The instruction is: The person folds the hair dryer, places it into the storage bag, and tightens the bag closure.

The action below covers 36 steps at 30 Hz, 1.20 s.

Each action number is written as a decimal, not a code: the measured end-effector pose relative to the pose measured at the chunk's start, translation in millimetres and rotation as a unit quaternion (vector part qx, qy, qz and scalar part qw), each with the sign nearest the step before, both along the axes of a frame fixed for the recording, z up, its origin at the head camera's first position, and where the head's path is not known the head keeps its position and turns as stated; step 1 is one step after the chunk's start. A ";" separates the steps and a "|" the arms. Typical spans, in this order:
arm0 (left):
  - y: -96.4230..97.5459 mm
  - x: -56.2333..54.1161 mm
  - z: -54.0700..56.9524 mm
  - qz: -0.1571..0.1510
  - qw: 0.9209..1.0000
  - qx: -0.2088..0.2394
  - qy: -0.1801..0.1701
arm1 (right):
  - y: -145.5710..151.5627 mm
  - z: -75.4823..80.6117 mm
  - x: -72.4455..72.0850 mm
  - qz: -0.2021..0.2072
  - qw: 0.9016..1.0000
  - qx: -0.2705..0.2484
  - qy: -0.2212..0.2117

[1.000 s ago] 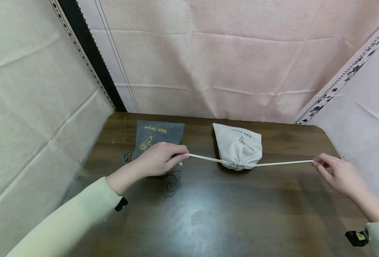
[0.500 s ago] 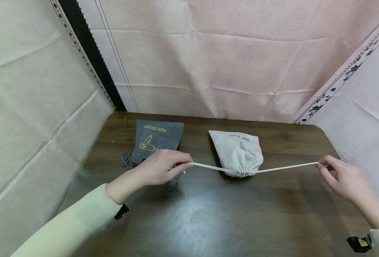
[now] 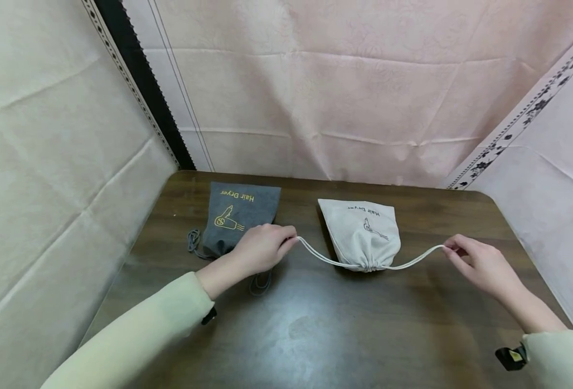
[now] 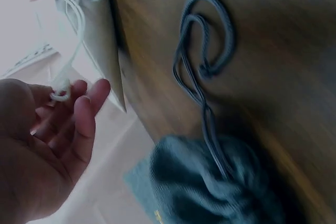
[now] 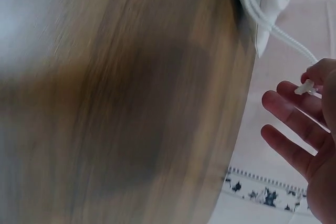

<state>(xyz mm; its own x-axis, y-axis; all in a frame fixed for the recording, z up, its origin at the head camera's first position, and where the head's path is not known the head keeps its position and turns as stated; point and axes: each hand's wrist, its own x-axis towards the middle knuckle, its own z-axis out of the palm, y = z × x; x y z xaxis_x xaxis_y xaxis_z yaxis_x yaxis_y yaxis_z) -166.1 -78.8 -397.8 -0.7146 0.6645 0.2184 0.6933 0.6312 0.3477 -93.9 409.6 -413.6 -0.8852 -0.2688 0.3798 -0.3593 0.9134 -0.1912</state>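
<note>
A white drawstring pouch (image 3: 361,232) printed "Hair Dryer" lies on the table, its gathered mouth toward the near side. My left hand (image 3: 267,246) pinches the end of the white cord (image 3: 322,258) on the pouch's left. On the other side, my right hand (image 3: 480,265) pinches the opposite cord end; a small knot (image 5: 304,87) shows at its fingertips in the right wrist view. Both cords sag slack between hands and pouch. A dark grey pouch (image 3: 242,210) with yellow print lies behind my left hand, which hides part of its gathered mouth.
Grey cord loops of the dark pouch (image 4: 207,40) lie on the wooden table (image 3: 344,329) near my left hand. Another grey cord bundle (image 3: 194,240) sits at that pouch's left. Pale cloth (image 3: 364,108) hangs behind the table and at both sides.
The white cords were pulled straight and now hang slack. My hands have come closer together, the right one moving left. The white pouch has slid slightly toward the near side.
</note>
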 end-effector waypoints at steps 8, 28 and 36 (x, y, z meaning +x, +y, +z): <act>30.4 -10.4 -13.6 0.035 0.999 -0.030 0.009 | -34.5 -6.6 -8.9 0.045 0.999 -0.015 -0.011; 22.0 -2.8 14.3 0.069 0.987 -0.132 -0.060 | -56.7 11.2 -8.8 0.049 0.994 0.038 -0.085; -30.2 1.4 27.1 0.110 0.989 -0.098 -0.033 | -48.1 18.8 -5.4 0.002 0.994 0.026 -0.109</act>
